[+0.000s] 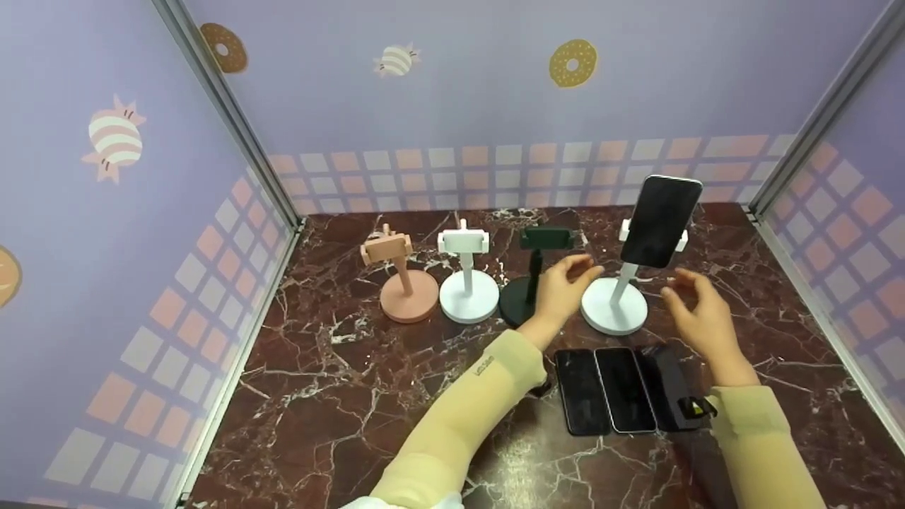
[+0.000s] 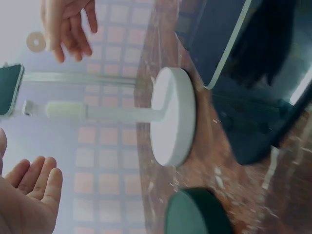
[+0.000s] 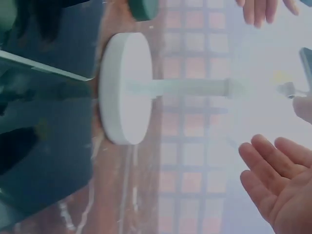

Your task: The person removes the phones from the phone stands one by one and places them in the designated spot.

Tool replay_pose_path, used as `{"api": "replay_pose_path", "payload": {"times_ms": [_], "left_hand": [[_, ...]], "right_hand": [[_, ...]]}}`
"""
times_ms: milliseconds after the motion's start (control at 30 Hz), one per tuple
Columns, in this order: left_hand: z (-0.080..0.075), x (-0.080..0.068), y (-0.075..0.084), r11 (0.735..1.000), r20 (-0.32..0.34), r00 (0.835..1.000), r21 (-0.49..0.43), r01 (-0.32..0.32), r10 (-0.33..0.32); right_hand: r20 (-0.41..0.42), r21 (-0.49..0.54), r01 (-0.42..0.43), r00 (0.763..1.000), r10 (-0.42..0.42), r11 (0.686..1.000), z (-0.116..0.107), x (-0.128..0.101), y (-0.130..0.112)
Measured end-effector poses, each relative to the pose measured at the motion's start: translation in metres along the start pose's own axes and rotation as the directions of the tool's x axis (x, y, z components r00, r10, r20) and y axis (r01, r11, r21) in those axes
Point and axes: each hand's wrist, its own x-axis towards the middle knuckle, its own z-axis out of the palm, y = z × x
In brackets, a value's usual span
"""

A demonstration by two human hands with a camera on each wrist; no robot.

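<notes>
A white phone stand (image 1: 614, 305) at the right of the row bears a smartphone (image 1: 662, 220), which leans tilted in its holder. My left hand (image 1: 563, 288) hovers to the left of this stand, its fingers relaxed and holding nothing. In the head view it overlaps the dark green phone stand (image 1: 546, 238). To the right of the white stand is my right hand (image 1: 701, 318), fingers loosely bent and apart from the phone. Both hands, the left (image 2: 34, 195) and the right (image 3: 282, 185), show bare palms in the wrist views.
Three dark phones, among them a white-edged phone (image 1: 625, 389), lie side by side in front of the stands. A pink phone stand (image 1: 409, 295) and another white phone stand (image 1: 469, 295) are farther left. Patterned panels wall in the marbled table (image 1: 318, 396) at the back and sides.
</notes>
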Motion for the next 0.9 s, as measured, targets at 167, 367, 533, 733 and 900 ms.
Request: {"api": "replay_pose_path", "payload": {"times_ms": [167, 367, 533, 733, 900], "left_hand": [[0.010, 0.006, 0.016, 0.999, 0.009, 1.000, -0.022, -0.024, 0.024], [0.019, 0.013, 0.029, 0.999, 0.030, 0.999, -0.047, -0.026, 0.027], [0.025, 0.019, 0.036, 0.997, 0.051, 0.999, -0.081, -0.014, 0.018], [0.029, 0.028, 0.043, 0.991, 0.055, 0.998, -0.133, -0.030, 0.038], [0.031, 0.033, 0.047, 0.993, 0.077, 0.996, -0.116, -0.025, 0.034]], "right_hand": [[-0.074, 0.072, -0.023, 0.997, 0.028, 0.997, -0.007, 0.011, -0.013], [-0.109, 0.157, -0.009, 0.994, 0.026, 0.988, -0.011, 0.022, -0.023], [-0.100, 0.231, -0.036, 0.993, 0.060, 0.972, -0.013, 0.030, -0.032], [-0.121, 0.303, -0.059, 0.988, 0.100, 0.951, -0.009, 0.038, -0.036], [-0.135, 0.377, -0.017, 0.988, 0.073, 0.926, -0.007, 0.041, -0.038]]}}
